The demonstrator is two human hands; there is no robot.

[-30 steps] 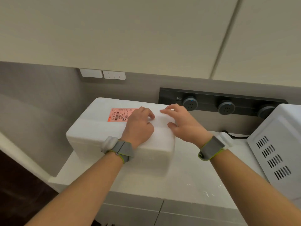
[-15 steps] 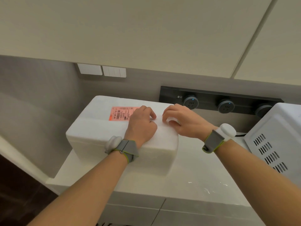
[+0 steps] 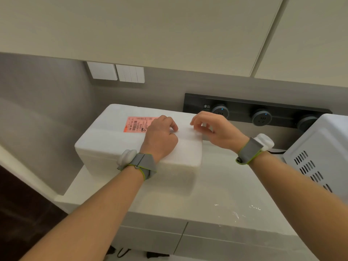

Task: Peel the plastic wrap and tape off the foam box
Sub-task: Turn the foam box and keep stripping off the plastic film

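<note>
A white foam box (image 3: 105, 140) sits on the pale counter (image 3: 216, 194) against the grey wall. A pink shipping label (image 3: 135, 124) is stuck on its lid. My left hand (image 3: 160, 138) rests on the lid with fingers curled under, partly covering the label. My right hand (image 3: 212, 127) hovers over the lid's right edge, thumb and forefinger pinched together at the surface. The wrap and tape are clear and I cannot tell them from the foam, nor whether the pinch holds any.
A white appliance with vent slots (image 3: 318, 153) stands at the right. A dark socket rail (image 3: 259, 113) with three round outlets runs along the wall behind the box. Light switches (image 3: 116, 72) sit under overhead cabinets. The counter's front edge drops off near me.
My right hand went from lying flat with spread fingers to a raised pinch at the lid's right edge. My left hand stayed pressed on the lid.
</note>
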